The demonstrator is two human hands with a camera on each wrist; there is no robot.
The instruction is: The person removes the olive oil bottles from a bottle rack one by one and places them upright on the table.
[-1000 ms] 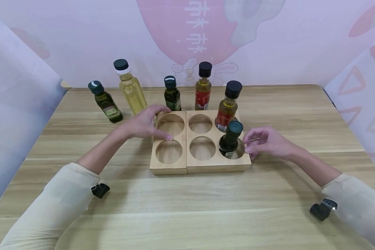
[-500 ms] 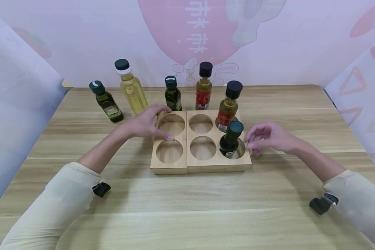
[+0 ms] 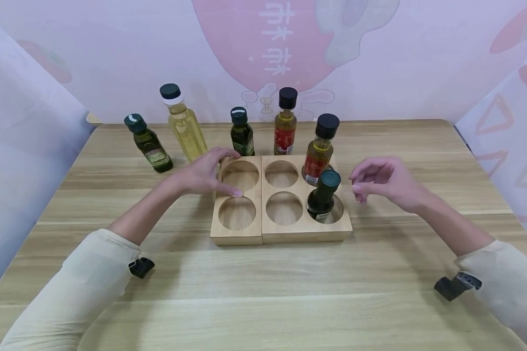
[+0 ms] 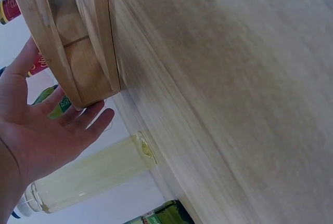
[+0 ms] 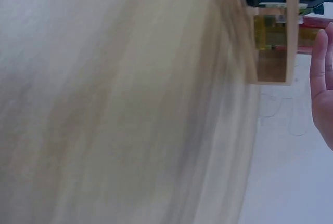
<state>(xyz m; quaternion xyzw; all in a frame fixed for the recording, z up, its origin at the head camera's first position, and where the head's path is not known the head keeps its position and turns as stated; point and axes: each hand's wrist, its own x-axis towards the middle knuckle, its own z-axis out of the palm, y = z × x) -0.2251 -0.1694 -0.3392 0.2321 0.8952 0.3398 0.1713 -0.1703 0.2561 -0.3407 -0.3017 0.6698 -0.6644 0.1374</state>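
Observation:
Two light wooden bottle racks stand side by side: a narrow one (image 3: pixel 236 237) with two round holes and a wider one (image 3: pixel 306 235). My left hand (image 3: pixel 202 173) rests on the narrow rack, thumb on top between its holes, fingers at its back left corner. In the left wrist view its fingers (image 4: pixel 99 125) touch the rack's end, spread. A dark bottle with a green cap (image 3: pixel 323 195) leans in the wider rack's front right hole. Behind it, a red-labelled oil bottle (image 3: pixel 318 156) sits in another hole. My right hand (image 3: pixel 386 183), loosely bent, holds nothing just right of the rack.
Behind the racks stand another red-labelled bottle (image 3: pixel 285 131) and a small green bottle (image 3: pixel 242 134). A tall pale oil bottle (image 3: pixel 187 131) and another small green bottle (image 3: pixel 152 148) are at the left. A printed backdrop (image 3: pixel 377 87) rises behind the table.
My right hand has come away from the wider rack's right end, moving right and slightly back. My left hand, the racks and the bottles have stayed put.

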